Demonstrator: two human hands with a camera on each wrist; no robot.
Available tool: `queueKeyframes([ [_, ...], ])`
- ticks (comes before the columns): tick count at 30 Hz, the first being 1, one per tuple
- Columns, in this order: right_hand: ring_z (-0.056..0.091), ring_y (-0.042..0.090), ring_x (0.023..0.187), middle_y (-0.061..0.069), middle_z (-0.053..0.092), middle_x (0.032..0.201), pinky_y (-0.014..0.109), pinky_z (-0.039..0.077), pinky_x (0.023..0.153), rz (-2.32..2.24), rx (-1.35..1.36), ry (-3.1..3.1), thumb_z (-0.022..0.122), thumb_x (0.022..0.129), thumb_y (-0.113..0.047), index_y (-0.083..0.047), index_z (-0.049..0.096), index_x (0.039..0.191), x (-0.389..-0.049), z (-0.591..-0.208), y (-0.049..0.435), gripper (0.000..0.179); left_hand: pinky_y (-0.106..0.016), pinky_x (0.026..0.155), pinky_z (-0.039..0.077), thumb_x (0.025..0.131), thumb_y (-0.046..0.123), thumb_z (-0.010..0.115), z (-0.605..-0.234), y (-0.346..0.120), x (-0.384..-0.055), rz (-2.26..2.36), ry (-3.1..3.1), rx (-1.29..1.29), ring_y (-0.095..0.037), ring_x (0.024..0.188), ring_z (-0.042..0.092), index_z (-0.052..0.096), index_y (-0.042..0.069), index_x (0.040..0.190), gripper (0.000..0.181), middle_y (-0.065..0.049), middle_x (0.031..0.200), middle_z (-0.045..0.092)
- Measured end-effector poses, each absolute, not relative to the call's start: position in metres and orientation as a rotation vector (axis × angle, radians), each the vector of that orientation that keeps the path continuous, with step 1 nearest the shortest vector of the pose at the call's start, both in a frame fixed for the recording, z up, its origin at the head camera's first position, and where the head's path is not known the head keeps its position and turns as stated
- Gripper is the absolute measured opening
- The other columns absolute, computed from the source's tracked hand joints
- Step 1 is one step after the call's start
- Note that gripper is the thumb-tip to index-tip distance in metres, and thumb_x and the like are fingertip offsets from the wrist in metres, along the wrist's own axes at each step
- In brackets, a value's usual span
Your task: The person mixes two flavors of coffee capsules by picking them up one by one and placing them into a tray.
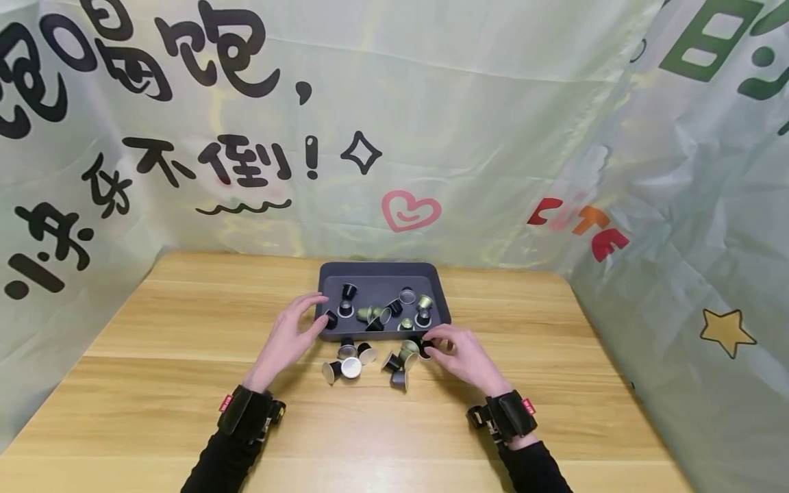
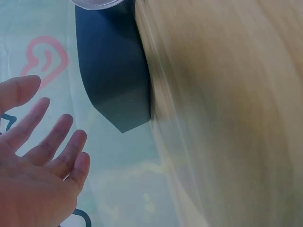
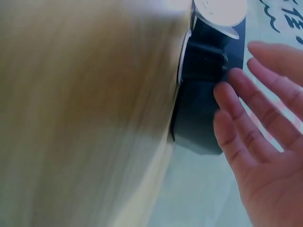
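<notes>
A dark grey tray (image 1: 377,268) holds several coffee capsules, some black, some green. At its left rim is my left hand (image 1: 290,337), with thumb and index finger apart beside a black capsule (image 1: 331,319) in the tray. The left wrist view shows those fingers spread beside the tray's wall (image 2: 113,71). My right hand (image 1: 465,356) is by the tray's front right corner, thumb and index fingertips around a black capsule (image 1: 426,350) on the table. Loosely bent fingers (image 3: 255,118) appear in the right wrist view, near a black capsule (image 3: 202,59); contact is unclear.
More capsules lie on the wooden table (image 1: 185,383) in front of the tray, including a white-faced one (image 1: 351,368), a green one (image 1: 409,350) and a dark grey one (image 1: 399,380). A printed cloth backdrop (image 1: 481,137) hangs behind the table and along its sides.
</notes>
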State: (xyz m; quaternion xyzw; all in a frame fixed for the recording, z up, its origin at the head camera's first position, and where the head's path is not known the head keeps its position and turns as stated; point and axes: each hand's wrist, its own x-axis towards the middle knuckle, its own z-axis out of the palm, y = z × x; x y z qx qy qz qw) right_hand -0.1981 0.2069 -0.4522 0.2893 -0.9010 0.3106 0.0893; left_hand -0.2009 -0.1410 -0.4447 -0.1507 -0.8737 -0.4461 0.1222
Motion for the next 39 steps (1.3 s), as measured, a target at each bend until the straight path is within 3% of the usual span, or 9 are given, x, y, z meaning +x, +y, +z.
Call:
queueKeyframes([
  [7,0.073,0.022,0.095,0.005,0.078,0.101,0.04,0.059,0.088,0.671,0.778,-2.688,0.076,0.088,-0.014,-0.009,0.077,0.1,-0.195,-0.45,0.191,0.014,-0.066,0.116,0.033,0.097,0.013,0.065,-0.443,-0.142,-0.2,-1.291,-2.563,-0.452,-0.044,0.139,0.046,0.057,0.004,0.138,0.043,-0.022,0.15,0.05],
  [15,0.075,0.02,0.087,0.005,0.079,0.095,0.038,0.062,0.079,0.519,0.783,-2.729,0.075,0.089,-0.016,-0.01,0.078,0.096,-0.194,-0.447,0.183,0.011,-0.066,0.116,0.033,0.096,0.011,0.064,-0.444,-0.142,-0.2,-1.305,-2.575,-0.441,-0.044,0.139,0.046,0.056,0.004,0.139,0.044,-0.024,0.15,0.05],
  [25,0.073,0.028,0.105,0.012,0.076,0.112,0.045,0.059,0.094,0.57,0.883,-2.866,0.073,0.088,-0.011,-0.004,0.073,0.112,-0.198,-0.444,0.198,0.025,-0.066,0.116,0.033,0.097,0.014,0.063,-0.443,-0.143,-0.199,-1.3,-2.59,-0.434,-0.044,0.14,0.045,0.055,0.008,0.14,0.045,-0.022,0.151,0.049],
  [31,0.072,0.023,0.097,0.011,0.075,0.115,0.043,0.06,0.09,0.621,0.885,-2.911,0.076,0.087,-0.014,-0.006,0.071,0.12,-0.2,-0.448,0.204,0.034,-0.067,0.117,0.032,0.097,0.014,0.063,-0.443,-0.143,-0.199,-1.309,-2.596,-0.434,-0.044,0.141,0.044,0.055,0.008,0.141,0.045,-0.022,0.151,0.048],
  [39,0.07,0.03,0.112,0.013,0.074,0.12,0.048,0.057,0.099,0.671,0.882,-2.914,0.075,0.087,-0.011,-0.006,0.07,0.121,-0.201,-0.449,0.206,0.035,-0.068,0.116,0.032,0.098,0.013,0.063,-0.442,-0.143,-0.198,-1.31,-2.613,-0.438,-0.044,0.142,0.043,0.053,0.008,0.142,0.046,-0.022,0.152,0.047],
])
